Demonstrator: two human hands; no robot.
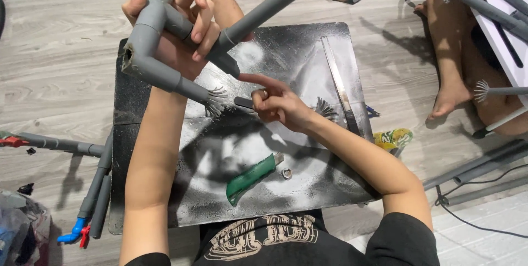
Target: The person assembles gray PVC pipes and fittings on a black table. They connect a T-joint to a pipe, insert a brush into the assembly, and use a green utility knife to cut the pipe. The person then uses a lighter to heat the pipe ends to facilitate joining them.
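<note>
So the left hand was wrapped tight around a grey pipe assembly, held up above the black board. It was a chunky thing: plain grey plastic tubing joined by elbow and tee fittings, with one open end facing the camera and a long straight pipe running off toward the top. One stub end had been cut into a frayed, fringed tip.

The right hand was pinched shut on a small dark tool, right beside that fringed tip, index finger stretched out.

On the board, dusted with pale powder: one green utility knife, one small metal ring just beside it, and one long metal ruler. No containers that I could make out.
</note>
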